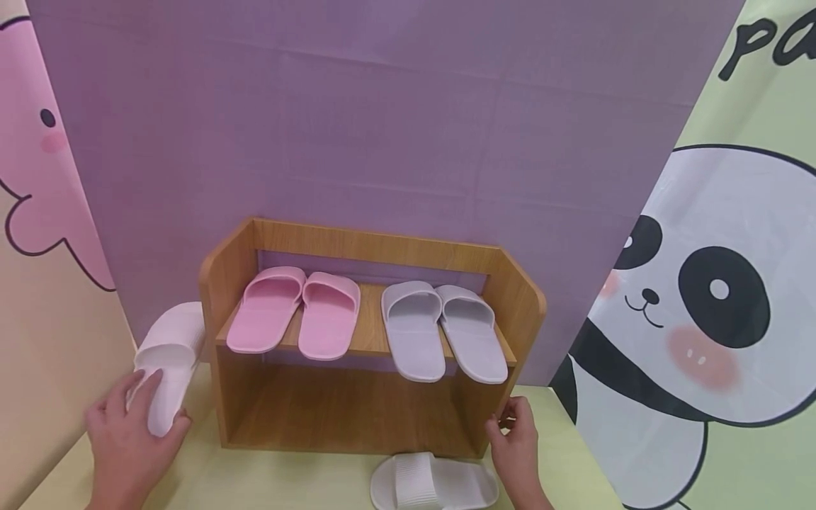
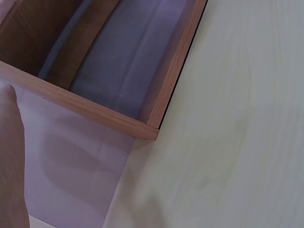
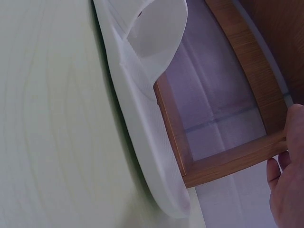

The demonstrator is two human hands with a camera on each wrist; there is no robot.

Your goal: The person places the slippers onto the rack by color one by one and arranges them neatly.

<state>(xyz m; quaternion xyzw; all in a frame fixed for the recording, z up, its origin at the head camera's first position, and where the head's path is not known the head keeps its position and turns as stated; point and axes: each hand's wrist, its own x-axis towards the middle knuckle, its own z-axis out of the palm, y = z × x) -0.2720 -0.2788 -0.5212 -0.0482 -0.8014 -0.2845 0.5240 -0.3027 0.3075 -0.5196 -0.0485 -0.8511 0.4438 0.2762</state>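
A person's left hand [image 1: 130, 432] is gripping a white slide slipper [image 1: 172, 347] near its heel, fingers lying over the footbed and thumb at the side, just beside the left end of a wooden shoe rack [image 1: 376, 241]; whether slipper and rack are touching is hard to tell. The slipper is tilting, its ribbed strap uppermost and its heel end pointing down. The right hand [image 1: 518, 443], fingers bent, is pinching the front edge of the rack's right side panel [image 3: 237, 159]. A second white slide slipper [image 1: 462, 485] is lying sideways on the pale tabletop [image 1: 268, 489] before the rack, near the right hand, toe to the left. On the upper shelf [image 1: 372, 319], pink slippers [image 1: 264, 322] and grey slippers [image 1: 417, 347] are sitting in pairs, heels forward.

By their look, the white slides are probably light, of soft, slightly springy foam, not fragile but perhaps a little slick. The sole's side edges near the heel are offering a sound hold; the arching strap, likely to give under pressure, is offering another.
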